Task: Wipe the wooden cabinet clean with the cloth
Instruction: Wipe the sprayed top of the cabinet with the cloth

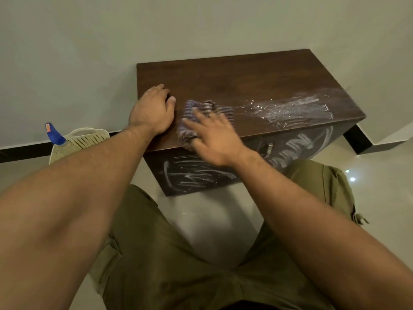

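Observation:
A low dark wooden cabinet (245,79) stands against the wall. White powdery smears cover the right part of its top and its front face. A crumpled striped purple-grey cloth (202,113) lies on the top near the front edge. My right hand (214,139) lies flat on the cloth with fingers spread, pressing it down; the hand is motion-blurred. My left hand (153,108) rests palm down on the cabinet's left edge, holding nothing, just left of the cloth.
A cream perforated plastic basket (82,139) with a blue-capped spray bottle (53,134) stands on the floor left of the cabinet. A metal handle (269,147) shows on the cabinet front. My legs in olive shorts are below, on pale floor tiles.

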